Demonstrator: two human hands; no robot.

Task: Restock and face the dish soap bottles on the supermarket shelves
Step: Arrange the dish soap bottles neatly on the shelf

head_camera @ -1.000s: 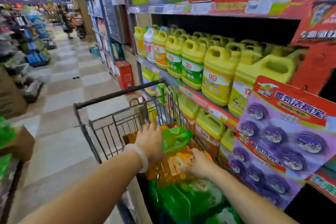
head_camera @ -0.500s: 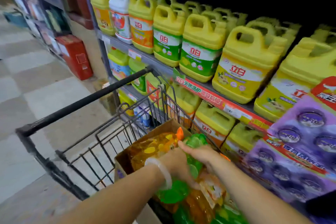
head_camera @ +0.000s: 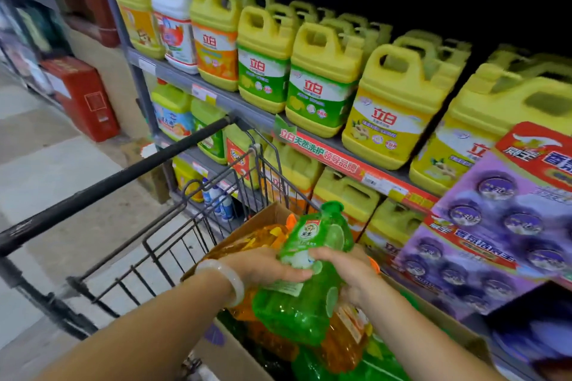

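Observation:
A green dish soap bottle [head_camera: 309,272] is lifted above the cardboard box [head_camera: 229,349] in the shopping cart [head_camera: 148,250]. My left hand [head_camera: 266,266], with a pale bangle on the wrist, grips its left side. My right hand [head_camera: 349,272] grips its right side. Beneath it in the box lie orange bottles [head_camera: 253,241] and further green ones [head_camera: 365,362]. Rows of yellow handled soap jugs [head_camera: 393,102] stand on the shelf [head_camera: 247,108] above the cart, with further jugs on the shelf below.
Purple hanging packs [head_camera: 495,219] jut out at the right, near my right arm. The cart's black handle bar [head_camera: 108,182] crosses the left. A red box [head_camera: 83,96] stands on the floor by the shelf post. Tiled aisle floor [head_camera: 46,164] lies to the left.
Both hands have raised the green bottle out of the box. One second ago the left hand lay on top of it. The view has swung closer to the shelves.

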